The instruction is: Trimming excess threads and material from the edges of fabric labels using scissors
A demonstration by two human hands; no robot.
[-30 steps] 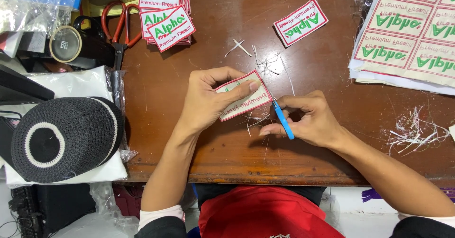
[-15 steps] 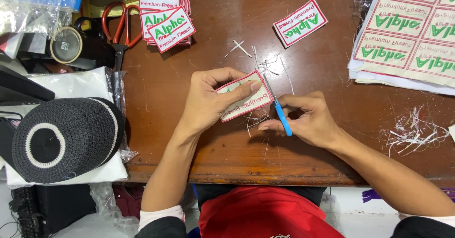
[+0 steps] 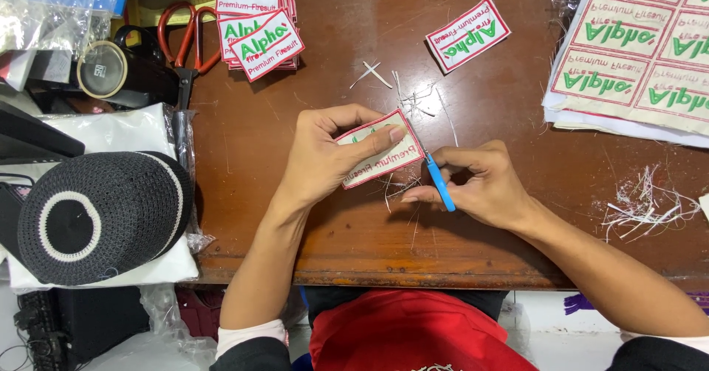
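Over a brown bench [image 3: 310, 216], I watch the left hand [image 3: 325, 157] pinch a white, red-bordered patch [image 3: 380, 149], thumb across its face and fingers behind, holding it tilted just above the wood; the right hand [image 3: 480, 186] is closed around a small blue-handled cutter [image 3: 440, 183], its tip touching the patch's lower right corner; the two hands sit close together, nearly meeting at that corner.

The risks, as I judge them: the blade rides right at the red edge stitching, so a slip or too deep a bite could nick the border or the cloth; the left thumb lies near the tip, so a jerk of the cutter could catch skin; the patch is gripped only at one end, so it may twist under pressure and spoil the cut.

Loose thread trimmings [image 3: 402, 94] lie beyond the hands and more [image 3: 646, 205] to the right; these could snag on the work. A stack of finished patches [image 3: 255, 28] and red-handled scissors [image 3: 185, 39] sit at the far left, a single patch [image 3: 467, 33] at the far middle, an uncut sheet [image 3: 635, 53] at the far right; a black knitted cap [image 3: 96, 216] rests by the left edge.
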